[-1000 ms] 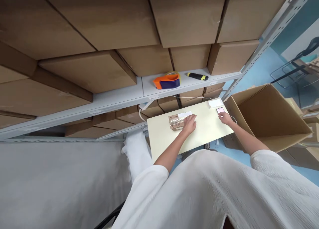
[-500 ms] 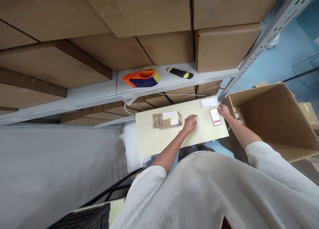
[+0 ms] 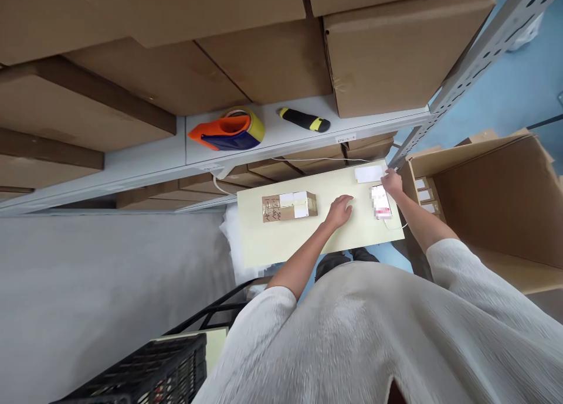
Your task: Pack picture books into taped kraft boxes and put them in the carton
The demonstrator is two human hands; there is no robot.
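Observation:
My left hand point(image 3: 339, 211) rests on the pale tabletop point(image 3: 259, 245), fingers stretched loosely forward and holding nothing. To its left lies a small taped cardboard box point(image 3: 288, 207) with white labels and black handwriting. My right hand point(image 3: 392, 182) is at the right end of a white rectangular label or pad point(image 3: 368, 174), its fingers bunched together at the edge. Whatever is between those fingertips is too small to make out. Just below that hand, a phone point(image 3: 380, 203) with a lit, partly blurred screen lies on the table, a white cable at its lower end.
Above the table, a grey shelf point(image 3: 272, 121) carries large cardboard boxes point(image 3: 404, 58), an orange and blue tape dispenser point(image 3: 226, 131) and a black and yellow utility knife point(image 3: 304, 119). A big open carton point(image 3: 497, 199) stands at the right. A black crate point(image 3: 167, 369) is at lower left.
My right hand has moved slightly up from the phone's top corner to the right edge of the white label or pad. My left hand stays on the table. The camera view has shifted.

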